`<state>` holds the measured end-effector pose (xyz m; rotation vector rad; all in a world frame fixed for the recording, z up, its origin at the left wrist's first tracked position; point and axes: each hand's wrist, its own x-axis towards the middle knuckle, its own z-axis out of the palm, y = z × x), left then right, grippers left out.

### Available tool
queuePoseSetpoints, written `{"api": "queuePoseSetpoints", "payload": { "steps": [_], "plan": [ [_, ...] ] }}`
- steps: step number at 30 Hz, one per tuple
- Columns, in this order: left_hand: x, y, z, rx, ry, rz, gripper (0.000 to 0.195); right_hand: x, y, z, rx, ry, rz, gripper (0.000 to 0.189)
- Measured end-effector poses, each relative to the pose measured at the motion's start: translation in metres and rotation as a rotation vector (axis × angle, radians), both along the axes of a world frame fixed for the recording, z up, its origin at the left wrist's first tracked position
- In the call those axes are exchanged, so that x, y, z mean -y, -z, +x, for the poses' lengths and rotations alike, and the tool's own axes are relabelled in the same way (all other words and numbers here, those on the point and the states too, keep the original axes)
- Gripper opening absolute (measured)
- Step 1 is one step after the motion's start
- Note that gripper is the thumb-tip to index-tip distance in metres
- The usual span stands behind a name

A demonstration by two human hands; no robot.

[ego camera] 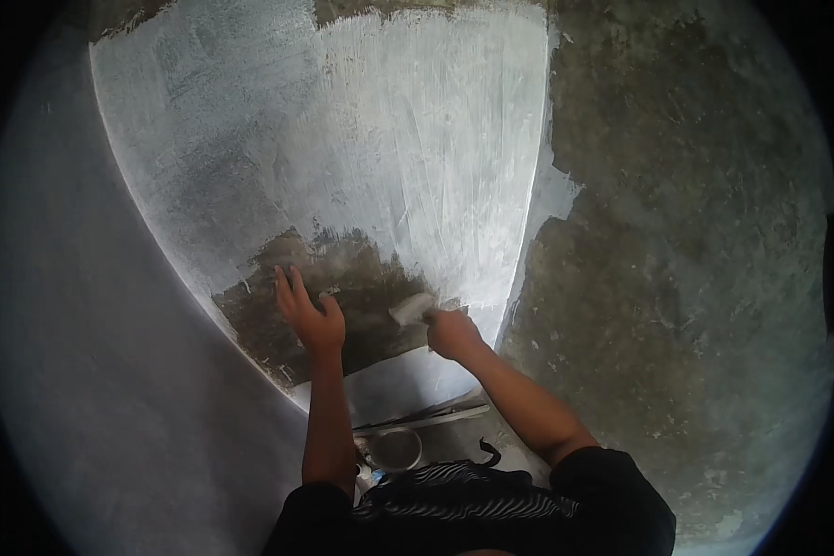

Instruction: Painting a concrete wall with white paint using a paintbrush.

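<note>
My right hand (452, 333) grips a pale, flat-headed brush or scraper (413, 309), slightly blurred; its exact kind is unclear. The tool's head lies over a dark, uncoated patch of wall (375, 306), left of my fist. Over the same patch, farther left, my left hand (311, 313) is spread with its fingers apart and holds nothing. Whether its palm touches the surface cannot be told. White, streaky coating (424, 153) covers the wall above the patch, with a ragged lower edge. A smooth white band (410, 382) runs below the patch.
A round container (396, 448) stands low, close to my body, partly hidden. Beside it lie a light strip (452, 417) and a small blue-and-white item (377, 475). A grey wall (146, 347) borders the left; a mottled, bare wall (653, 278) adjoins on the right.
</note>
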<state>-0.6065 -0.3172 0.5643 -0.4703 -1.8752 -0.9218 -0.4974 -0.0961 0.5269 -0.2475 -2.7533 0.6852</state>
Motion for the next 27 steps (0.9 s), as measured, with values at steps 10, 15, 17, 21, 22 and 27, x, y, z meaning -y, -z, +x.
{"api": "queuePoseSetpoints", "payload": {
  "steps": [10, 15, 17, 21, 22, 27],
  "plan": [
    [0.012, -0.001, 0.009, 0.032, -0.012, 0.034, 0.067, 0.016, -0.224, 0.000, -0.662, 0.051, 0.065, 0.034],
    [0.013, -0.002, 0.012, 0.071, -0.018, 0.042, 0.065, 0.025, -0.284, -0.024, -0.978, 0.021, 0.038, 0.035],
    [0.012, -0.001, 0.011, 0.075, -0.017, 0.041, 0.064, 0.028, -0.291, -0.039, -1.010, 0.018, 0.059, 0.035],
    [0.013, 0.003, 0.011, 0.077, -0.004, 0.036, 0.064, 0.038, -0.264, -0.056, -0.867, 0.092, 0.114, 0.034],
    [0.014, 0.004, 0.010, 0.071, -0.014, 0.033, 0.064, 0.039, -0.249, -0.056, -0.848, 0.072, 0.115, 0.035],
    [0.014, 0.007, 0.008, 0.083, -0.016, 0.028, 0.065, 0.026, -0.151, -0.027, -0.602, 0.051, 0.114, 0.039]
  ]
}}
